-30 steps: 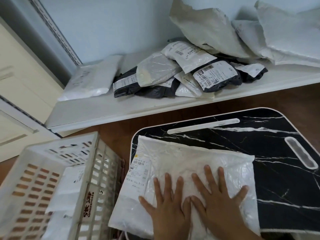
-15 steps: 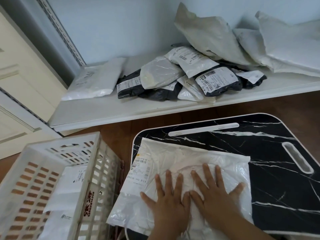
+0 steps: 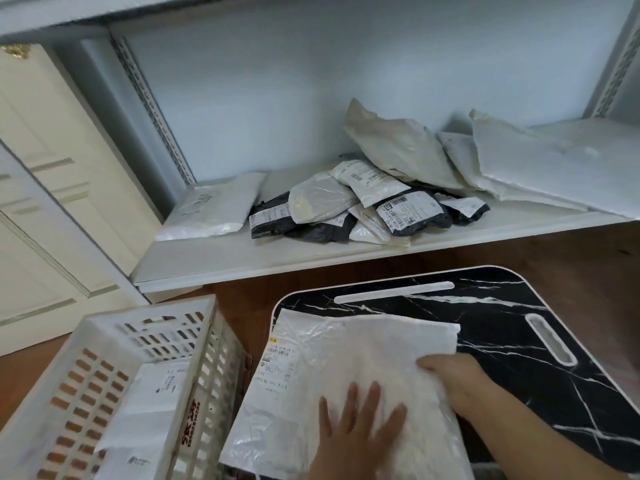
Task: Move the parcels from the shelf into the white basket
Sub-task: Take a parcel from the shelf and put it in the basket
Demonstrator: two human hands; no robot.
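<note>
Pressing flat with straight fingers, the left hand (image 3: pixel 356 431) rests on the large white plastic parcel (image 3: pixel 349 375) lying on the black marbled counter (image 3: pixel 519 341); the right hand (image 3: pixel 457 379) grips its folded right edge, beside the white slotted plastic basket (image 3: pixel 194 375).

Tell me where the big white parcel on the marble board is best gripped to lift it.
Probably at its right edge, from the right: the white parcel is flat and floppy, and the right hand already has that edge, while the left hand presses its top flat.
</note>
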